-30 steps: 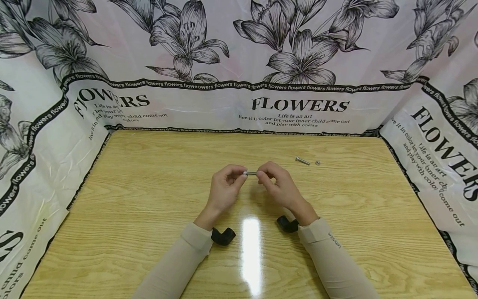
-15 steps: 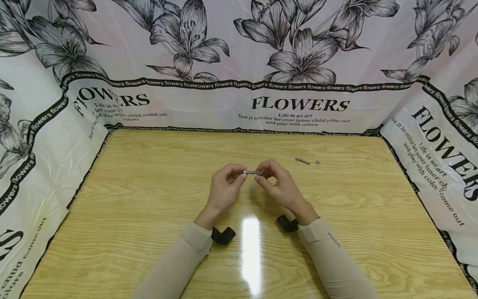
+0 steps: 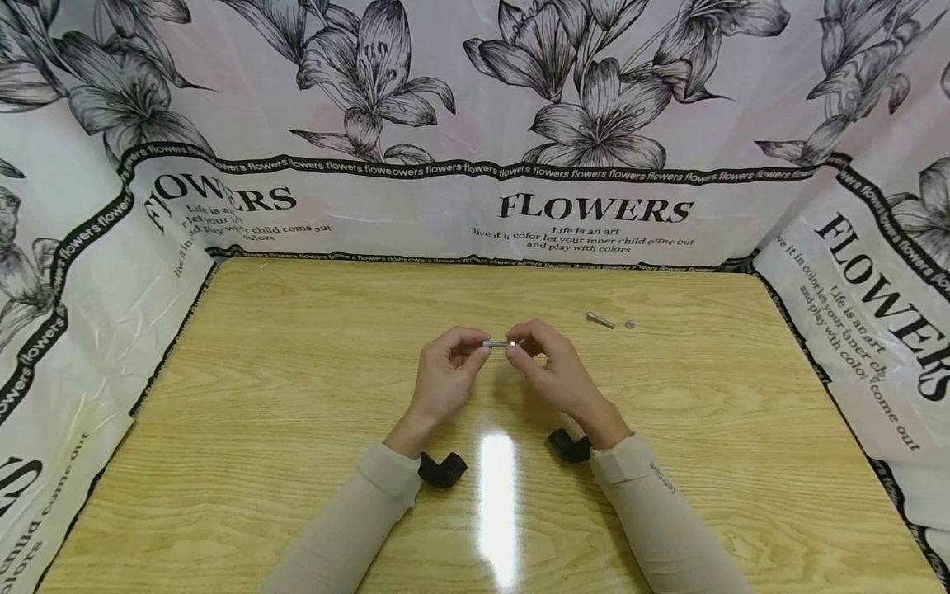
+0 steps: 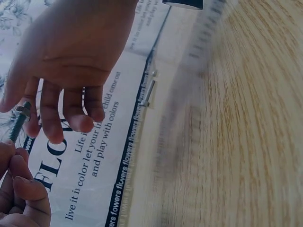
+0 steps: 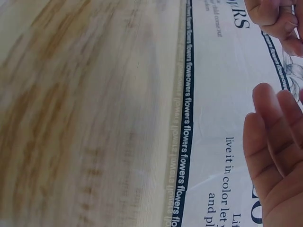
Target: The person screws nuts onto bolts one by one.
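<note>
Near the middle of the table in the head view, my left hand [image 3: 448, 375] pinches one end of a metal bolt [image 3: 498, 344] between thumb and fingertips. The bolt lies roughly level, pointing right. A hex nut [image 4: 22, 109] sits on the threaded shaft close to its far end, as the left wrist view shows. My right hand [image 3: 555, 367] has its thumb and index finger at this nut, pinching around it, while its other fingers extend loosely. The right wrist view shows both hands' fingers, with the bolt out of sight.
A second bolt [image 3: 599, 319] lies on the wooden table [image 3: 297, 355] beyond my right hand, with a loose nut [image 3: 630, 324] just right of it. Black curved pieces [image 3: 443, 470] show at both wrists. A flower-printed sheet [image 3: 416, 214] encloses the table's back and sides.
Half a second ago the right fingers were parted around the nut, baring more of the bolt's end; now they have closed in on it. The left hand has kept its pinch in place.
</note>
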Motion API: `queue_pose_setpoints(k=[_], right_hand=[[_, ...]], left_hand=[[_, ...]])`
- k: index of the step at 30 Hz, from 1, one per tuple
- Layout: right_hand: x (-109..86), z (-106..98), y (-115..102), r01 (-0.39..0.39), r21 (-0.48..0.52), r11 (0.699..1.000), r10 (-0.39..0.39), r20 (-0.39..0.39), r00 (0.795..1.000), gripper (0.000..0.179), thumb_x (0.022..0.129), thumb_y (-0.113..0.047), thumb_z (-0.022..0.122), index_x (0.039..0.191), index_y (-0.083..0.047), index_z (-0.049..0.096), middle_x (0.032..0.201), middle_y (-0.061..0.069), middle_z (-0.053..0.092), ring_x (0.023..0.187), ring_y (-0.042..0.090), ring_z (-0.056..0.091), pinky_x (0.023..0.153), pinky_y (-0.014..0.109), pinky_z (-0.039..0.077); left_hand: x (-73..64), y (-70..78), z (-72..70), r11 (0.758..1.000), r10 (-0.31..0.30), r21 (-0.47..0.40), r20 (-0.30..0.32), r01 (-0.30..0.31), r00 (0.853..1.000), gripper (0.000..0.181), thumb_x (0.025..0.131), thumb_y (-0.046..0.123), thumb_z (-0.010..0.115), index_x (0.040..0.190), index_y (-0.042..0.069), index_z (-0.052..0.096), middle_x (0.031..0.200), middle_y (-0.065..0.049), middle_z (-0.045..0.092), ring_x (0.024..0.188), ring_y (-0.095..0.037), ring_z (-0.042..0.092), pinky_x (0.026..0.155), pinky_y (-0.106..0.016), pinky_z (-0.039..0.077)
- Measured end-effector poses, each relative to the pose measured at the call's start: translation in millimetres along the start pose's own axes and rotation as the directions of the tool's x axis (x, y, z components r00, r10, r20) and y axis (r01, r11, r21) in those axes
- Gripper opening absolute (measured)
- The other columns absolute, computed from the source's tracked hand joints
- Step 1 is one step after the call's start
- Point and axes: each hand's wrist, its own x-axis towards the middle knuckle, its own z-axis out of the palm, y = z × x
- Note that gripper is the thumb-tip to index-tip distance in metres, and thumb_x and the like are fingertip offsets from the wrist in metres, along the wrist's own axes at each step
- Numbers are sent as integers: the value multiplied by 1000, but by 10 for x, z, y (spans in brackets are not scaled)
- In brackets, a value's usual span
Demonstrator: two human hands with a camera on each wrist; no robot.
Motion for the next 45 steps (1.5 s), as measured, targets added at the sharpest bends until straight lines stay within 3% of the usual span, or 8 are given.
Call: queue_pose_setpoints(k=[6, 13, 16, 21, 24, 28, 36, 45], right_hand=[[-21, 1, 60, 20, 78, 997, -20, 1, 1000, 29, 86, 5, 65, 111, 7, 50, 99, 19, 59, 78, 27, 60, 74, 47, 51], [-14, 25, 67, 96, 44, 994, -95, -18, 995, 13, 88, 6, 63, 100, 4, 57, 94, 14, 60, 79, 22, 59, 74, 35, 51], [-11, 25, 62, 90, 5, 996, -90, -20, 996, 5, 91, 5, 60, 94, 1, 60, 92, 11, 60, 81, 19, 56, 74, 31, 49], [1, 12, 56, 58, -37, 998, -58, -10, 998, 12, 93, 5, 55, 90, -3, 63, 89, 9, 60, 80, 19, 54, 74, 29, 46], [-2, 4, 42, 8, -27, 1000, -8, 3, 1000, 7, 93, 2, 58, 98, -1, 62, 92, 10, 61, 80, 21, 56, 73, 33, 48], [-14, 1, 36, -36, 25, 999, 36, 6, 999, 25, 88, 0, 65, 111, 2, 55, 92, 13, 62, 78, 25, 60, 70, 37, 49], [3, 35, 89, 60, 72, 996, -58, -21, 998, 19, 88, 6, 63, 105, 5, 55, 96, 20, 60, 74, 25, 59, 71, 39, 51], [18, 36, 95, 37, -5, 999, -37, -27, 999, 7, 93, 3, 56, 93, -2, 62, 88, 7, 59, 79, 16, 56, 74, 31, 49]], left_hand=[[-2, 6, 6, 1000, -8, 2, 7, 8, 1000, 13, 89, -8, 61, 101, -11, 63, 94, -23, 64, 80, -28, 60, 64, -20, 47], [-14, 2, 9, 1000, 6, 5, 5, -6, 1000, 13, 89, -9, 61, 101, -12, 63, 93, -24, 64, 78, -29, 59, 62, -20, 46], [-17, -6, 12, 1000, 10, 3, 1, -10, 1000, 13, 88, -9, 61, 100, -12, 63, 92, -24, 64, 78, -30, 60, 63, -20, 47], [-13, -9, 10, 1000, 11, -4, 5, -11, 1000, 13, 88, -9, 61, 101, -13, 63, 93, -26, 63, 79, -35, 60, 63, -20, 47], [-6, -12, 6, 1000, 17, -5, 5, -17, 1000, 13, 88, -9, 60, 101, -13, 62, 94, -28, 63, 79, -36, 59, 63, -20, 47], [9, -25, 0, 1000, 18, -8, -2, -18, 1000, 13, 88, -9, 60, 101, -13, 62, 95, -27, 63, 80, -33, 60, 65, -20, 48], [12, -56, -2, 1000, 4, -14, -11, -4, 1000, 13, 88, -9, 61, 100, -11, 63, 94, -24, 64, 79, -30, 60, 65, -21, 48], [10, -43, -4, 1000, 9, -11, -7, -10, 1000, 13, 88, -8, 61, 101, -12, 63, 94, -27, 64, 80, -35, 60, 65, -22, 49]])
